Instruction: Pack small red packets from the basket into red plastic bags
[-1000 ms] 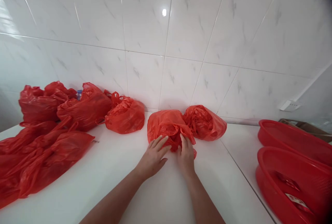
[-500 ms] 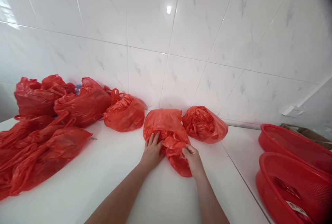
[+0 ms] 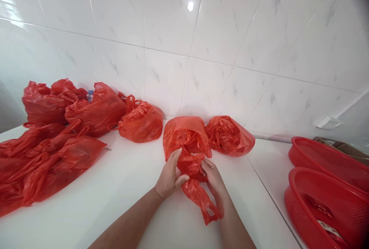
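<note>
My left hand (image 3: 169, 176) and right hand (image 3: 212, 176) both have fingers closed on the red bag (image 3: 187, 141); it sits mid-tabletop (image 3: 121, 187), its handles (image 3: 201, 201) trailing toward me.

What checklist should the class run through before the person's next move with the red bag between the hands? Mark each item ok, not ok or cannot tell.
1. Left hand grips the red bag: ok.
2. Right hand grips the bag's loose handles: ok.
3. Bag rests on the white counter: ok.
4. Bag stands apart from the neighbouring bag on its right: cannot tell, they look close.
5. Bag's contents are visible: cannot tell.
6. Red baskets lie away from both hands: ok.
</note>
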Demonstrator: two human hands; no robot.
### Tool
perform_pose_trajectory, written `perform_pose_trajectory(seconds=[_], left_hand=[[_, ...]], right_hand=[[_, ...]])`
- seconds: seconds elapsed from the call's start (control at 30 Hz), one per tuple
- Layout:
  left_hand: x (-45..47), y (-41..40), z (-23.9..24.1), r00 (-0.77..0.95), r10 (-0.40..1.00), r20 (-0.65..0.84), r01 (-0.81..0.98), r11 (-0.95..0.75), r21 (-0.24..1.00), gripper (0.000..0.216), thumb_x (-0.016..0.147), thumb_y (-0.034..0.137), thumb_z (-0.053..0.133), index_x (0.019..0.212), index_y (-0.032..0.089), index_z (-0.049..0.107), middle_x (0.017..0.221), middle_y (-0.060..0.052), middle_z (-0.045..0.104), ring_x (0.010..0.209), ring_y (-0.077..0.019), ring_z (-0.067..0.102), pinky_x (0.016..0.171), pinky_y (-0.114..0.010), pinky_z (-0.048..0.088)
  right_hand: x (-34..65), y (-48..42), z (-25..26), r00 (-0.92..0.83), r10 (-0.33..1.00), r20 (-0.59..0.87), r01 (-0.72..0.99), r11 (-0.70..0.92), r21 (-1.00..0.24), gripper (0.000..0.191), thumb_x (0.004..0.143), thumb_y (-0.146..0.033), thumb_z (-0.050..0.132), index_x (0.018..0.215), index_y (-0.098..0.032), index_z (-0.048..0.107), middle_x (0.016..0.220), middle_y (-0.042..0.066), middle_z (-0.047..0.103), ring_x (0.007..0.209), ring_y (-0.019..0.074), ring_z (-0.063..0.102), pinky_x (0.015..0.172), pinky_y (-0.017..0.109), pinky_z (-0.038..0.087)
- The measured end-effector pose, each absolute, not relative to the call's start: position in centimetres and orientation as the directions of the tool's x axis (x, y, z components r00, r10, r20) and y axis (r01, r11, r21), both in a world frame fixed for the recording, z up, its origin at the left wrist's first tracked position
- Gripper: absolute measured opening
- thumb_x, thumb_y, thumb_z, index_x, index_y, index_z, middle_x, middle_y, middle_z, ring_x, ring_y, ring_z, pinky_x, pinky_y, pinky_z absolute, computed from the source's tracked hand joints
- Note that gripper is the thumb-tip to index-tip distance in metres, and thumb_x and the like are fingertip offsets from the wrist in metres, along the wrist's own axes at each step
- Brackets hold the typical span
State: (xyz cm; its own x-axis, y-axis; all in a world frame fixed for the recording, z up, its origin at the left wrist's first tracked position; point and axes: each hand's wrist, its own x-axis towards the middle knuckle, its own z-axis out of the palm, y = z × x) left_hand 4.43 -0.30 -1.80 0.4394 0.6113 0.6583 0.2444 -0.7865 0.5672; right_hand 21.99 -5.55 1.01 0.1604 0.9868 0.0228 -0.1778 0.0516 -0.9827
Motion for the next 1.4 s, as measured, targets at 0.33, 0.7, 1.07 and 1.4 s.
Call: perform_pose_trajectory(seconds=[0.33,0.7,1.07,1.4], left_hand=[[4.1,0.4,-2.4,0.240,0.886,0.397,0.109,-0.431,0.896,0.020,0.076,0.018,0.048,0.091,0.022,0.062,0.088,-0.003,0.066,0.081,-0.0172,0.060,0.075,-0.030,0.048],[2.4,1.2,-2.3,-0.024,0.981,0.194,-0.062,-0.195,0.979,0.011,0.075,0.030,0.053,0.077,0.019,0.049,0.070,0.001,0.057,0.056,-0.0111,0.054,0.054,-0.024,0.046],[3.5,-5.9,0.0,0.381,0.840,0.386,0.387,-0.524,0.758,0.046,0.071,0.034,0.063,0.115,0.024,0.052,0.110,-0.009,0.056,0.096,-0.0248,0.054,0.080,-0.038,0.046],[1.7,-4.9,-0.3,0.379,0.925,0.008,0.379,-0.164,0.911,0.015,0.074,0.018,0.042,0.060,0.020,0.045,0.058,0.004,0.040,0.051,-0.0110,0.036,0.047,-0.022,0.026]], right_hand=[[25.9,-4.8,-0.6,0.289,0.957,0.037,-0.258,0.114,-0.959,0.032,0.079,-0.050,0.059,0.077,-0.019,0.059,0.046,-0.009,0.027,0.044,0.0062,0.022,0.042,0.019,0.020],[28.4,-5.3,-0.4,0.405,0.914,-0.021,-0.485,0.196,-0.852,0.030,0.077,-0.051,0.060,0.075,-0.022,0.051,0.043,-0.011,0.018,0.041,0.0069,0.017,0.041,0.019,0.017],[27.5,-4.8,-0.8,0.451,0.890,-0.064,-0.386,0.130,-0.913,0.032,0.072,-0.050,0.064,0.073,-0.019,0.055,0.043,-0.011,0.025,0.039,0.0065,0.022,0.039,0.020,0.019],[28.6,-6.1,1.6,0.801,0.589,0.107,0.012,0.164,-0.986,0.020,0.071,-0.040,0.060,0.070,-0.021,0.053,0.055,-0.004,0.044,0.053,0.0129,0.040,0.048,0.026,0.031]])
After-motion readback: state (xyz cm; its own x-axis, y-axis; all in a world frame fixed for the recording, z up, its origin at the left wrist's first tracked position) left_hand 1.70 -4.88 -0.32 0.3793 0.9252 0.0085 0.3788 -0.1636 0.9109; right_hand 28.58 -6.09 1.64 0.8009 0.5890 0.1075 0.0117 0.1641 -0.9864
